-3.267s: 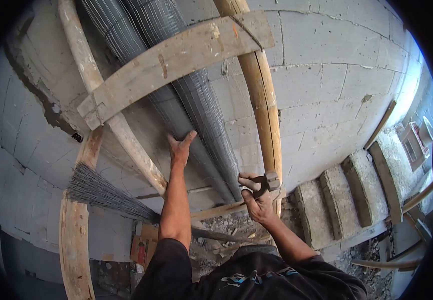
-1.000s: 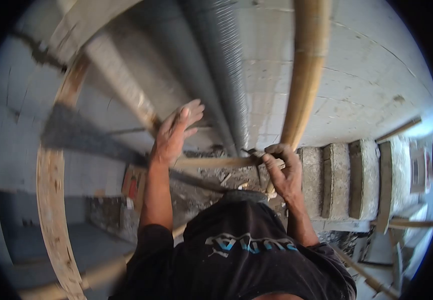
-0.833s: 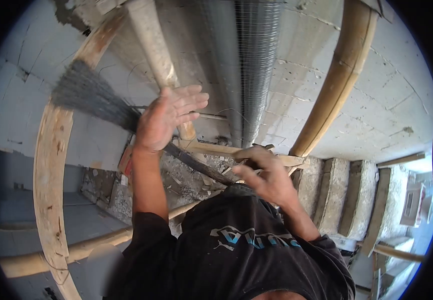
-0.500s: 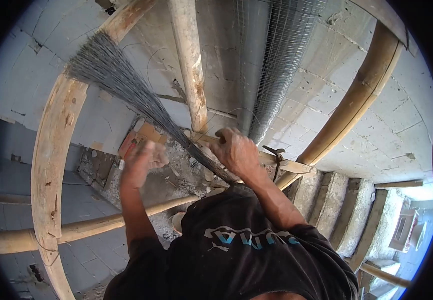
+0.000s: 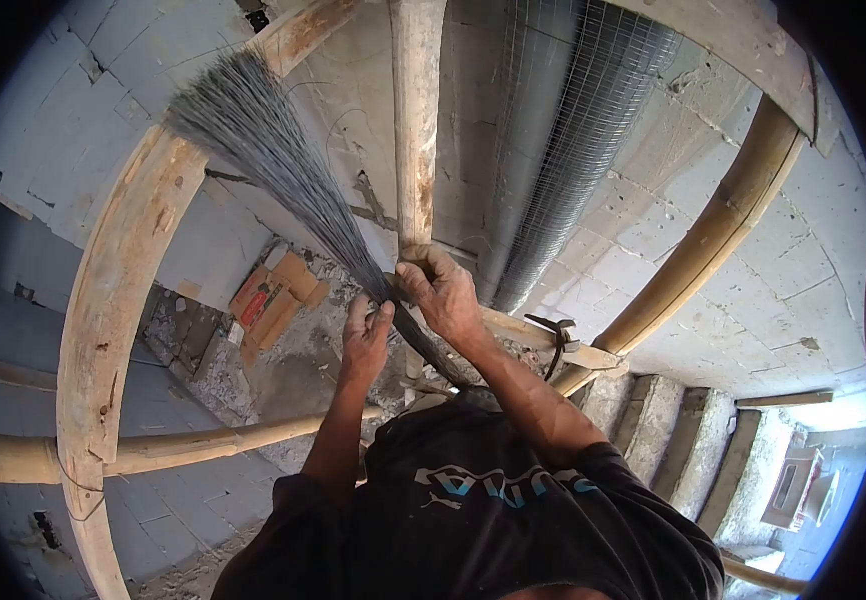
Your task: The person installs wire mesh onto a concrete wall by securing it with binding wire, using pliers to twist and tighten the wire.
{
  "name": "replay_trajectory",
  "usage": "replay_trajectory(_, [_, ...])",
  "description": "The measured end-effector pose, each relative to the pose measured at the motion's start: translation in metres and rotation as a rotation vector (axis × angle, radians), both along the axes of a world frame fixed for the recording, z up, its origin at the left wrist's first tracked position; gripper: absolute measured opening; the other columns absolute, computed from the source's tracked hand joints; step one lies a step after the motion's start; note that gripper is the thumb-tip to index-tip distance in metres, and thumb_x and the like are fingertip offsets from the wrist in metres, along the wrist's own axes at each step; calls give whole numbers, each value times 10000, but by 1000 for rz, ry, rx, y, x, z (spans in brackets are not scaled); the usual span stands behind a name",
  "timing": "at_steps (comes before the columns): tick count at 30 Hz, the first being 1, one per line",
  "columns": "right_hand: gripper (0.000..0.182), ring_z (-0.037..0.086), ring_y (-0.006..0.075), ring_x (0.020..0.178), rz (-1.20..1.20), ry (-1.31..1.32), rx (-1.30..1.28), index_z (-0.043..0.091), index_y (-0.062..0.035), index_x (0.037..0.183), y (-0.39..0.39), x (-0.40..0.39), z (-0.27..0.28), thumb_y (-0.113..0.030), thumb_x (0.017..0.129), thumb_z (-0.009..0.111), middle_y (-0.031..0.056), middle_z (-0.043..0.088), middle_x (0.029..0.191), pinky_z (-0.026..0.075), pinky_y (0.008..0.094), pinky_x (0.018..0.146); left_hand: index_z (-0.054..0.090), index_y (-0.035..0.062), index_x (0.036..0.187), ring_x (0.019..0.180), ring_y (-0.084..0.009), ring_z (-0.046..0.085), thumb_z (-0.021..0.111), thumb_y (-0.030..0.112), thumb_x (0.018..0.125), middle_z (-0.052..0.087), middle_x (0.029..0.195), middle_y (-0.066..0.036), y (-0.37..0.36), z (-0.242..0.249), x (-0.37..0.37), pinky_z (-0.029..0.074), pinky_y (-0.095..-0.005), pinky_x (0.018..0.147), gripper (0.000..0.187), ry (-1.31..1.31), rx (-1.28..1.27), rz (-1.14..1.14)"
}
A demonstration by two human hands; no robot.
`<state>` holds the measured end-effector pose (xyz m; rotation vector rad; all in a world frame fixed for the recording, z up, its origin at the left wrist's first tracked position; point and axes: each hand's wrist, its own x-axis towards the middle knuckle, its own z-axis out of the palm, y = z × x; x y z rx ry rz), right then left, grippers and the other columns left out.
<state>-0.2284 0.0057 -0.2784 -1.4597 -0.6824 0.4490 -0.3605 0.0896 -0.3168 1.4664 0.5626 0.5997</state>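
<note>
A long bundle of thin grey steel wires (image 5: 298,180) slants up and left from my waist, fanned out at its far end. My left hand (image 5: 366,345) pinches the narrow part from the left, fingertips and thumb against the wires. Just above and to the right, my right hand (image 5: 445,300) is closed at the same part, thumb and fingers curled where a dark band seems to cross the bundle. The fingers partly hide that spot. The bundle's lower end disappears at the dark shirt (image 5: 513,520).
Dark pincers (image 5: 558,338) hang on a wooden crosspiece (image 5: 503,325) at right. Wooden poles (image 5: 415,130) surround me. Rolled wire mesh (image 5: 593,140) leans behind. A torn cardboard box (image 5: 278,300) lies on the rubble floor; concrete steps (image 5: 648,415) are at right.
My left hand has come in from the left, where it was apart and blurred, to the bundle. My right hand has moved slightly down and left onto the bundle. The camera view has shifted.
</note>
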Motion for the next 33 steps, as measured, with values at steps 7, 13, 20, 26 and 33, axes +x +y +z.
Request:
replay_trajectory(7, [202, 584, 93, 725, -109, -121, 52, 600, -4, 1019, 5, 8, -7, -205, 996, 590, 21, 618, 835, 498, 262, 649, 472, 6, 1295, 1049, -143, 520, 557, 278, 1008, 579, 1157, -86, -5, 3, 6, 418, -305, 924, 404, -93, 48, -68])
replay_trajectory(13, [271, 469, 73, 652, -208, 65, 282, 554, -33, 1166, -6, -4, 40, -259, 1060, 449, -23, 472, 714, 446, 238, 606, 468, -11, 1309, 1096, -241, 535, 555, 315, 1005, 576, 1185, -127, -4, 6, 12, 418, -377, 962, 454, 132, 253, 12])
replay_trajectory(20, [489, 383, 81, 456, -96, 378, 604, 572, -44, 1176, -44, 16, 99, -491, 981, 535, -37, 389, 614, 350, 259, 400, 499, -14, 1299, 1089, -287, 572, 559, 328, 998, 583, 1216, -184, -1, 0, 13, 440, -396, 946, 458, 207, 403, -37])
replay_trajectory(26, [415, 251, 29, 425, -207, -194, 962, 516, -46, 1323, -150, 57, 187, -345, 1050, 422, -78, 282, 598, 233, 218, 326, 501, -7, 1302, 1092, -298, 582, 563, 275, 994, 598, 1189, -193, 2, 11, 19, 450, -406, 940, 422, 237, 393, -26])
replay_trajectory(33, [386, 277, 77, 521, -124, -438, 917, 308, 60, 1411, -380, 54, 247, -90, 1055, 289, -21, 294, 687, 254, 235, 416, 478, -6, 1305, 1009, -225, 618, 583, 241, 991, 592, 1191, -164, -5, 16, 23, 489, -335, 878, 413, 154, 216, -69])
